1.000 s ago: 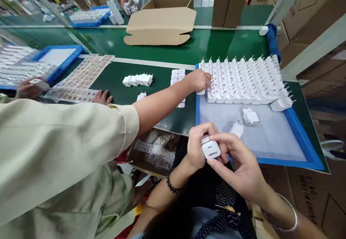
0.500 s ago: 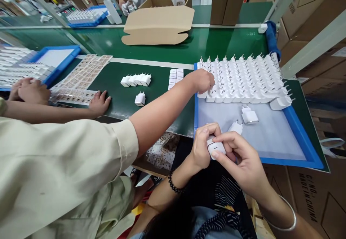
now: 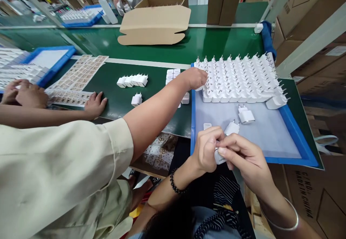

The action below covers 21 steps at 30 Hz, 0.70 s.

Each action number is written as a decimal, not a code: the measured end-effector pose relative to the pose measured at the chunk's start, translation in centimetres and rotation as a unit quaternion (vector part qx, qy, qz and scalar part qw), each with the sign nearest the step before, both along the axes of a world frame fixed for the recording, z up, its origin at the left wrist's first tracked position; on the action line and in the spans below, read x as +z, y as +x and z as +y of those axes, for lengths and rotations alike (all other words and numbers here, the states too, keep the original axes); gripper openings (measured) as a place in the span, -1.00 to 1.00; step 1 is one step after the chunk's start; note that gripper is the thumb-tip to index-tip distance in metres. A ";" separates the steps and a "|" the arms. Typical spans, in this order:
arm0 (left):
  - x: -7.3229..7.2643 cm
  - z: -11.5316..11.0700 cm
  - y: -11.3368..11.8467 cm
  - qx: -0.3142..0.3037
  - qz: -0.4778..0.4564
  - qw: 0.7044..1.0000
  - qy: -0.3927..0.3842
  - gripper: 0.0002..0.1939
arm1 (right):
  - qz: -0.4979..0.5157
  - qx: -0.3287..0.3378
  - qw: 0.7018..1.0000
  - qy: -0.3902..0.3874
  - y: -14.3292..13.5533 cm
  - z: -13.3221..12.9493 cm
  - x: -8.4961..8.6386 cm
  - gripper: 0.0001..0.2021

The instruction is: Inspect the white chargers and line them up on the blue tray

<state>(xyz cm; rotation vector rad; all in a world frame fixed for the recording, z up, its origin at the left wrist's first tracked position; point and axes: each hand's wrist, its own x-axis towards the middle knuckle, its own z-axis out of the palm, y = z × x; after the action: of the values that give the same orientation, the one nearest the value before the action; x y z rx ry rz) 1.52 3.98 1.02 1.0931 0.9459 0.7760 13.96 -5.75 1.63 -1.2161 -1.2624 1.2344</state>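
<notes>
A white charger (image 3: 220,156) is held between both my hands, low in front of the blue-rimmed tray (image 3: 294,132). My left hand (image 3: 207,149), with the black bead bracelet, is closed round its left side. Thumb and fingers of my right hand (image 3: 242,152) pinch it from the right. Just beyond my fingers, a second charger (image 3: 232,127) lies on the tray, and a third charger (image 3: 246,115) rests a little farther back. Packed rows of chargers (image 3: 238,80) with pins up fill the tray's far part. A small white piece (image 3: 207,125) lies near the tray's left edge.
A co-worker's arm (image 3: 159,105) reaches across from the left, its hand at the rows. Several chargers (image 3: 132,80) and one single charger (image 3: 136,99) stand on the green table (image 3: 108,84). Sticker sheets (image 3: 78,73) lie left. An open cardboard box (image 3: 155,22) stands beyond.
The charger in my hands has turned and is now more covered by my fingers. The co-worker's hand has shifted slightly left at the rows. The small white piece on the tray has come into view.
</notes>
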 end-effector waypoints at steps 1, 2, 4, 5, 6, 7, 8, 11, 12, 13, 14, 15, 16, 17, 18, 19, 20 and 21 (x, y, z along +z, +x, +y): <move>-0.5 -1.5 -0.1 -0.025 0.006 0.998 0.064 -0.39 | 0.022 0.009 1.000 -0.019 0.2 0.0 0.0 -0.87; -1.1 -2.8 -0.1 -0.023 0.011 0.991 0.128 -0.39 | 0.041 0.018 0.998 -0.035 0.3 0.1 -0.1 -0.87; -1.9 -4.3 -0.1 -0.004 0.018 0.978 0.208 -0.43 | 0.069 0.036 0.996 -0.051 0.6 0.1 -0.2 -0.88; -2.2 -4.5 -0.1 0.007 0.019 0.974 0.226 -0.44 | 0.079 0.043 0.994 -0.054 0.8 0.1 -0.3 -0.87; -2.3 -4.5 -0.1 0.012 0.019 0.973 0.231 -0.45 | 0.085 0.049 0.994 -0.055 0.9 0.0 -0.5 -0.85; -2.4 -4.3 0.0 0.013 0.017 0.973 0.230 -0.46 | 0.087 0.054 0.993 -0.053 0.9 0.0 -0.6 -0.83; -2.5 -4.1 0.0 0.013 0.015 0.974 0.225 -0.46 | 0.086 0.055 0.994 -0.049 1.0 0.0 -0.8 -0.82; -2.3 -3.2 0.1 0.006 0.021 0.982 0.189 -0.46 | 0.077 0.053 0.995 -0.037 1.0 -0.1 -1.5 -0.76; -2.3 -3.1 0.1 0.001 0.027 0.985 0.170 -0.45 | 0.077 0.052 0.995 -0.035 1.1 -0.1 -1.6 -0.75; -2.2 -3.0 0.1 -0.004 0.036 0.988 0.152 -0.44 | 0.079 0.053 0.995 -0.032 1.1 -0.1 -1.7 -0.74; -2.1 -3.0 0.0 -0.009 0.044 0.990 0.134 -0.42 | 0.082 0.057 0.995 -0.030 1.2 -0.1 -1.7 -0.73; -2.0 -3.0 0.0 -0.014 0.049 0.992 0.117 -0.40 | 0.086 0.065 0.994 -0.028 1.4 -0.1 -1.7 -0.73; -2.0 -3.1 0.0 -0.018 0.048 0.994 0.101 -0.37 | 0.089 0.077 0.993 -0.027 1.5 -0.1 -1.6 -0.72; -1.9 -3.1 0.1 -0.022 0.040 0.995 0.085 -0.35 | 0.089 0.090 0.992 -0.025 1.7 -0.1 -1.5 -0.70; -1.9 -3.1 0.1 -0.025 0.027 0.997 0.070 -0.34 | 0.083 0.103 0.991 -0.026 1.9 -0.1 -1.4 -0.68; -2.0 -3.1 0.2 -0.029 0.008 0.998 0.058 -0.34 | 0.066 0.111 0.991 -0.028 2.0 -0.1 -1.3 -0.67; -2.1 -3.1 0.3 -0.034 -0.015 0.998 0.045 -0.35 | 0.036 0.110 0.993 -0.029 2.0 0.0 -1.2 -0.65; -2.2 -3.1 0.4 -0.040 -0.040 0.998 0.034 -0.37 | -0.004 0.099 0.995 -0.027 2.0 0.1 -1.2 -0.64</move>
<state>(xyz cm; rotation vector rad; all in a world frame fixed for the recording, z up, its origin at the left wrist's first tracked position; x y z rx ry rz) 1.97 0.87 -1.15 1.1442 0.8089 0.7846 15.98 -5.69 0.42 -1.1563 -1.3898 1.4143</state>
